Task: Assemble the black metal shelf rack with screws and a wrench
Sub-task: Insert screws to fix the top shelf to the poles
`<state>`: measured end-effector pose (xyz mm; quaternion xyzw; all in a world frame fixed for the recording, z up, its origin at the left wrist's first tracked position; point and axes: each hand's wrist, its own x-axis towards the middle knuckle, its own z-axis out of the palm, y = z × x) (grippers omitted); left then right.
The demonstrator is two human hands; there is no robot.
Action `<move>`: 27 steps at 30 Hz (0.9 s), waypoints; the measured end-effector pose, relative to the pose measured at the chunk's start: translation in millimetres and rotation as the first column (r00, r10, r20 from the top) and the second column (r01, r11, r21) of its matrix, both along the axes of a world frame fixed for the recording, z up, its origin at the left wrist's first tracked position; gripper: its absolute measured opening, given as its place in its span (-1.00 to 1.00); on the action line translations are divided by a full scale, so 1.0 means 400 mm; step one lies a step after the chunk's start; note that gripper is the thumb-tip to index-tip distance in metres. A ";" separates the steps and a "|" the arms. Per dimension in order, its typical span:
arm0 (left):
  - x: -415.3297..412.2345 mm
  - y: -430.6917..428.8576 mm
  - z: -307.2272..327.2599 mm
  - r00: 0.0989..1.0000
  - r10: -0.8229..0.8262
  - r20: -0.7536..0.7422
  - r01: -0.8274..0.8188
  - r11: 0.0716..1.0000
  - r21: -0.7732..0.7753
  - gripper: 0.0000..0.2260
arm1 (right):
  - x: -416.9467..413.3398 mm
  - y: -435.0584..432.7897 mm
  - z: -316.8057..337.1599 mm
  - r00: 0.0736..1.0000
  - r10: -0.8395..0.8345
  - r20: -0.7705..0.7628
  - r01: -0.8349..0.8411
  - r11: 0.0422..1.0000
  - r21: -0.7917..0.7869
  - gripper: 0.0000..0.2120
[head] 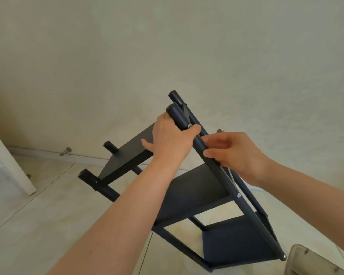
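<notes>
The black metal shelf rack (195, 197) stands tilted on the floor, with three dark shelves between round black posts. My left hand (171, 135) grips the top of the near post (234, 187) just below its capped end. My right hand (234, 155) is closed around a thin silver wrench (233, 179) and rests against the same post lower down; the wrench's tip pokes out above my fingers and its shaft runs down behind the post. Silver screw heads (239, 195) show along the post, including one at its foot.
A pale wall fills the background. A door stopper (66, 151) sticks out of the baseboard at left, beside a white door edge (14, 167). A grey padded seat corner (314, 261) sits at the bottom right. The floor is light tile.
</notes>
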<state>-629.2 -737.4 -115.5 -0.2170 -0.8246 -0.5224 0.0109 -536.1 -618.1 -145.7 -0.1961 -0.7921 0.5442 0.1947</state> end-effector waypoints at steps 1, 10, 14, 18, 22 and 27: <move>0.014 0.009 0.004 1.000 -0.005 -0.004 0.005 1.000 -0.007 -0.69 | 0.014 0.006 0.000 1.000 -0.030 -0.004 0.030 0.999 -0.037 -0.76; 0.057 -0.001 0.032 0.993 -0.062 0.097 0.061 0.998 0.012 -0.82 | 0.121 0.086 0.028 0.997 -0.044 0.062 0.046 0.998 -0.035 -0.81; 0.068 -0.032 0.036 0.985 -0.134 0.111 0.132 0.991 0.022 -0.65 | 0.131 0.127 0.010 0.984 -0.127 0.127 0.129 0.992 -0.003 -0.75; 0.079 -0.033 0.033 0.980 -0.187 0.063 0.190 0.981 -0.046 -0.64 | 0.108 0.139 -0.020 0.964 -0.153 0.216 0.129 0.984 0.122 -0.62; 0.063 -0.042 0.033 0.972 -0.232 0.018 0.233 0.968 -0.094 -0.72 | 0.082 0.131 -0.047 0.967 -0.102 0.234 0.067 0.986 0.152 -0.53; 0.044 -0.080 0.031 0.932 -0.361 0.019 0.362 0.929 -0.082 -0.34 | 0.068 0.117 -0.078 0.973 -0.068 0.222 0.032 0.986 0.163 -0.57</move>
